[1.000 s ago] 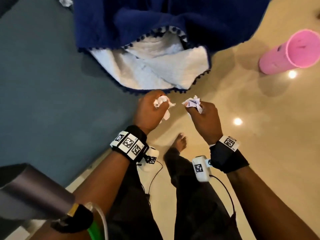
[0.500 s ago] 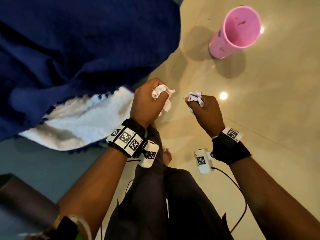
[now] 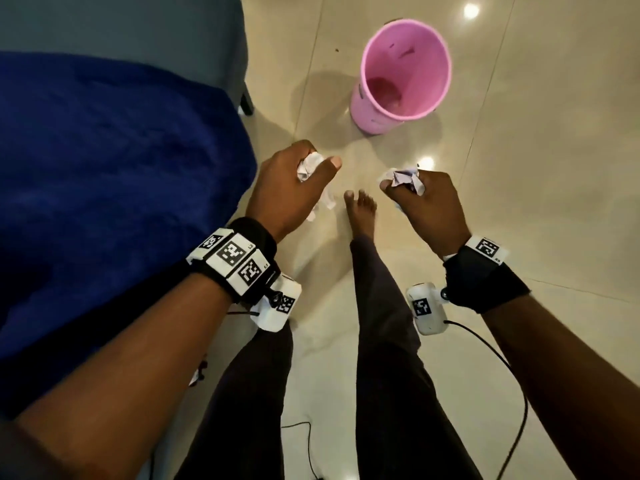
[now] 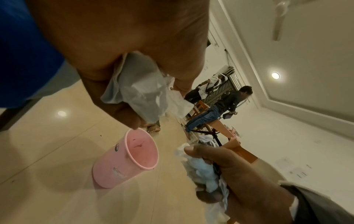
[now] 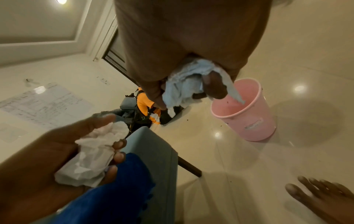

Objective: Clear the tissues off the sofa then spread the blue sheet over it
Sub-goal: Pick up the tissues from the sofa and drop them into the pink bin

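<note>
My left hand (image 3: 298, 181) grips a crumpled white tissue (image 3: 308, 166), seen close in the left wrist view as a tissue (image 4: 138, 89). My right hand (image 3: 422, 199) holds another crumpled tissue (image 3: 403, 176), bluish-white in the right wrist view (image 5: 189, 84). Both hands hover over the floor in front of me, short of a pink bin (image 3: 401, 74) that stands open-topped ahead. The blue sheet (image 3: 114, 188) lies bunched on the grey sofa (image 3: 121, 26) at my left.
The floor is glossy beige tile (image 3: 536, 168) with light reflections. My bare foot (image 3: 360, 209) stands between the hands. A dark sofa leg (image 3: 246, 105) is near the bin. Other people (image 4: 216, 109) and wooden furniture are across the room.
The view has turned from the sofa toward the floor, and the pink bin now lies closer and straight ahead. Both hands still hold their tissues and have spread slightly apart.
</note>
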